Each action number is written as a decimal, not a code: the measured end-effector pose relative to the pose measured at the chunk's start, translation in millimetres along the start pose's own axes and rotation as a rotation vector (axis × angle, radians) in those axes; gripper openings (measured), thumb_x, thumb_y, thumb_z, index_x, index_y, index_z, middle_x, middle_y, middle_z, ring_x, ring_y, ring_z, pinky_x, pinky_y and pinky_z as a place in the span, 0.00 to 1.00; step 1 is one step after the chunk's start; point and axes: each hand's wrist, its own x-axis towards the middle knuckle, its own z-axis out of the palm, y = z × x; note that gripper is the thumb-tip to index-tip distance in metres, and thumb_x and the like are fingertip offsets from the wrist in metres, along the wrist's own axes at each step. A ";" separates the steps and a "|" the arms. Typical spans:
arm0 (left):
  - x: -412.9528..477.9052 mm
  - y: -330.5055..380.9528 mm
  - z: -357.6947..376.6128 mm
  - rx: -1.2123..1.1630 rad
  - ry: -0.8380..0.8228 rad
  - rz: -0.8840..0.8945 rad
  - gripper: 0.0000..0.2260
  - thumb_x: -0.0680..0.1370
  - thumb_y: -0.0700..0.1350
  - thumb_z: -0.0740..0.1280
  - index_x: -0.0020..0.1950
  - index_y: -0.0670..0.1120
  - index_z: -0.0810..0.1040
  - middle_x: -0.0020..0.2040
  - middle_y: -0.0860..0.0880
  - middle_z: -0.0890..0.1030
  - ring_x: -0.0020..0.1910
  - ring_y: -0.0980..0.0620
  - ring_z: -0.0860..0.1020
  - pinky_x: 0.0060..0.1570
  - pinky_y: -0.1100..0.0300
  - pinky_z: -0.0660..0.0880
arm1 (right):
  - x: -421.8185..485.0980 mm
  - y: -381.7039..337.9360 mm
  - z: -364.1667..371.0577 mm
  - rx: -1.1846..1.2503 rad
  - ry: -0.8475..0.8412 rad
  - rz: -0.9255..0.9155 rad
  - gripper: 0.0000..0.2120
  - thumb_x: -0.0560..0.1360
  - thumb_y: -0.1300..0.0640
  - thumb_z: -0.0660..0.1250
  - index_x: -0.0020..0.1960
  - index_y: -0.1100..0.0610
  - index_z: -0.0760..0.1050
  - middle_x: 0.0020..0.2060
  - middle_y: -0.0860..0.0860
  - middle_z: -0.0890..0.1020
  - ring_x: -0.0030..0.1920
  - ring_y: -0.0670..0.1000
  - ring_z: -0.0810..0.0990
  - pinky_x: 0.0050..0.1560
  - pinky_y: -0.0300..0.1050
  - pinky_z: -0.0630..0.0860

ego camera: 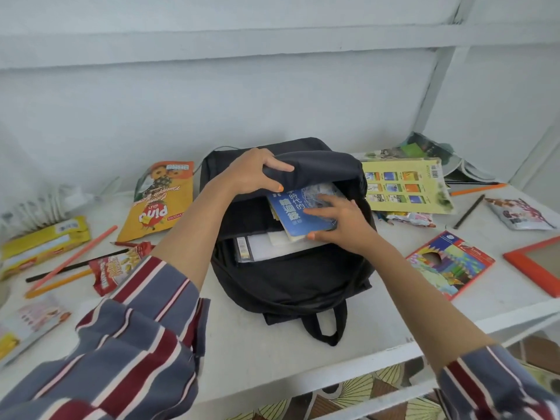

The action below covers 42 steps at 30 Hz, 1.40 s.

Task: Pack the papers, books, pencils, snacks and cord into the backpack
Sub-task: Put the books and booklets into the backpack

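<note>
Two hands work at the backpack (291, 280), which lies on the tabletop (242, 344) with its mouth open. The left hand (257, 171) is curled round the top flap and holds it lifted. The right hand (336, 219) lies with fingers spread flat on a blue book (291, 216), thumb against its near edge; the book sits half inside the mouth.

The step in hand looks to be the books. This one needs sliding down beside what is already in, with the flap held high so no corner catches.

Inside the backpack show white papers (272, 250) and a dark barcoded spine (244, 250). Much lies outside: to the left a yellow snack bag (163, 201), a red snack (118, 268) and pencils (72, 262); to the right a pale book (406, 186), a pencil box (451, 262) and another snack (521, 213). The cord I cannot pick out for certain.
</note>
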 end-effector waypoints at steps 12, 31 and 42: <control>-2.2 4.8 -0.5 -0.061 -0.009 -0.046 0.19 0.69 0.40 0.74 0.58 0.52 0.80 0.56 0.45 0.75 0.55 0.49 0.72 0.57 0.57 0.67 | 23.4 20.4 18.8 -0.088 0.026 -0.028 0.24 0.71 0.41 0.67 0.66 0.42 0.71 0.73 0.50 0.64 0.74 0.51 0.57 0.74 0.52 0.47; -3.2 5.4 -4.1 -0.106 -0.017 -0.038 0.18 0.68 0.41 0.75 0.52 0.60 0.79 0.55 0.43 0.76 0.55 0.46 0.74 0.62 0.49 0.69 | 45.8 20.2 21.2 0.021 0.111 -0.011 0.18 0.73 0.49 0.69 0.63 0.46 0.75 0.71 0.51 0.68 0.72 0.50 0.61 0.73 0.49 0.47; -3.0 6.2 -6.7 -0.093 -0.041 -0.036 0.17 0.70 0.41 0.74 0.55 0.56 0.79 0.54 0.40 0.75 0.53 0.45 0.73 0.55 0.54 0.70 | 60.9 23.1 20.4 0.078 0.086 -0.012 0.17 0.72 0.51 0.70 0.61 0.49 0.77 0.69 0.52 0.69 0.71 0.52 0.64 0.73 0.48 0.52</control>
